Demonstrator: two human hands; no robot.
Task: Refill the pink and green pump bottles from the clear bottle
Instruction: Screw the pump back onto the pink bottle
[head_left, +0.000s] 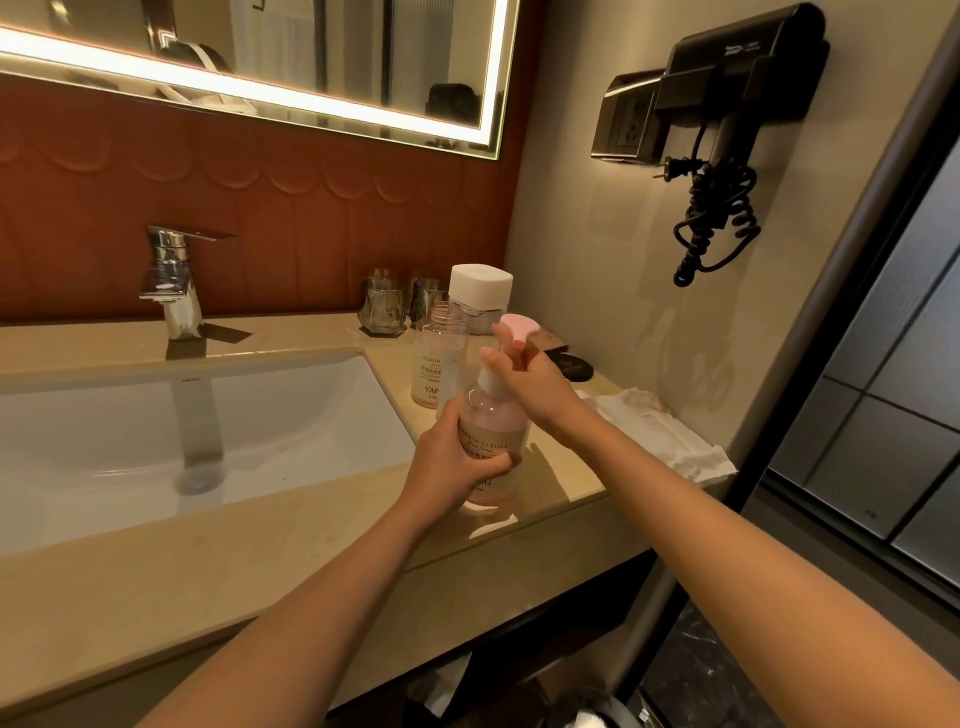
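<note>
Centrally, your left hand (457, 462) grips the body of the pink pump bottle (494, 422), fingers and thumb wrapped round its lower half across the printed label. The bottle stands upright on the desk (311, 525), near the front edge and just right of the sink (291, 410). Your right hand (537, 387) reaches in from the right and closes its fingers (491, 357) round the pale neck of the pump. The pink pump head (519, 327) rises above that hand. Whether the pump is seated fully on the bottle cannot be told, since the hand covers the joint. Just behind the held bottle stands an open-necked bottle (436, 358), upright, its threaded mouth bare and a similar label on its side. Behind that again, a white-capped bottle (480, 286) stands near the back wall; its body is mostly hidden. Two glass tumblers (384, 309) sit to the left of it against the red wall panel. A chrome faucet (174, 280) rises behind the sink. To the right of your right forearm a crumpled white cloth (660, 431) lies on the desk by the side wall, and a small dark round object (576, 370) rests beyond the hand. A black hair dryer (737, 78) hangs in its wall holder above, cord coiled below.
</note>
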